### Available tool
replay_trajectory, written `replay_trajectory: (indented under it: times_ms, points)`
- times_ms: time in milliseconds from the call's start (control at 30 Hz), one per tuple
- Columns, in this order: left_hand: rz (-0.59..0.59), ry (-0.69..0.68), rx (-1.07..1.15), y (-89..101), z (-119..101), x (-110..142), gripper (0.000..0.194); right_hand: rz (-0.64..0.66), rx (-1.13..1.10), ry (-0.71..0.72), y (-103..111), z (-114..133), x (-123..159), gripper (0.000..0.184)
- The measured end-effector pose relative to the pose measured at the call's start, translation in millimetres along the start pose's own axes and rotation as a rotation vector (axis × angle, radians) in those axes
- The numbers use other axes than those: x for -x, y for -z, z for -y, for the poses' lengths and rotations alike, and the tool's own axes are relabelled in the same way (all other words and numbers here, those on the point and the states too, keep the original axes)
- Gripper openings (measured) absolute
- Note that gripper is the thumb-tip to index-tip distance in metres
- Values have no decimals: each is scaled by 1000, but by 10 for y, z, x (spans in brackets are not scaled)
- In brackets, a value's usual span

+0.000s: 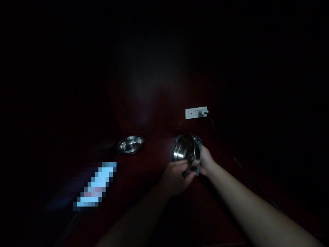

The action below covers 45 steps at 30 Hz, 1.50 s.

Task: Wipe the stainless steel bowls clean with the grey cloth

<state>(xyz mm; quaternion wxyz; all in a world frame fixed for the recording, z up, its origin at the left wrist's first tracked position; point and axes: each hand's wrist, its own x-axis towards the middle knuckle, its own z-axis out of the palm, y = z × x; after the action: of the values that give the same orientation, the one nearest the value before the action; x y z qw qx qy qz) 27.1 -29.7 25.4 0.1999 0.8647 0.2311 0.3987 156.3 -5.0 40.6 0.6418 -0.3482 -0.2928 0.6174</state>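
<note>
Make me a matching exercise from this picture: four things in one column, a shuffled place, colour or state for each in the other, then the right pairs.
Things:
1. metal bowl
2. metal dish
3. socket panel
4. pixelated patch

Descriptions:
A. white, with a plug in it
B. tilted, between the left hand and right hand
C. mostly bright pale blue
D. round, resting away from both hands

Pairs: 1-B, 2-D, 3-A, 4-C

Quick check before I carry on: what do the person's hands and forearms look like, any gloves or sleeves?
The left hand and right hand are ungloved. Both forearms are sleeveless where visible, with no watch or bracelet apparent. The left forearm is deep in shadow, hiding finer detail.
</note>
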Motion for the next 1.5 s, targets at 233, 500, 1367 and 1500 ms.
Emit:
replay_trajectory:
  times_ms: [233, 500, 1367, 1500]
  points:
    - [-43, 151, 99, 10, 10, -24, 8, -184, 237, 258, 65, -46, -68, 37]
    - [-97, 223, 107, -34, 165, -25, 6, 208, 972, 870, 176, -59, -36, 44]
    - [-128, 170, 71, -5, 75, 6, 12, 84, 573, 461, 149, -58, -113, 40]
    - [-98, 175, 101, 4, 84, -6, 12, 17, 529, 419, 153, -70, -128, 40]
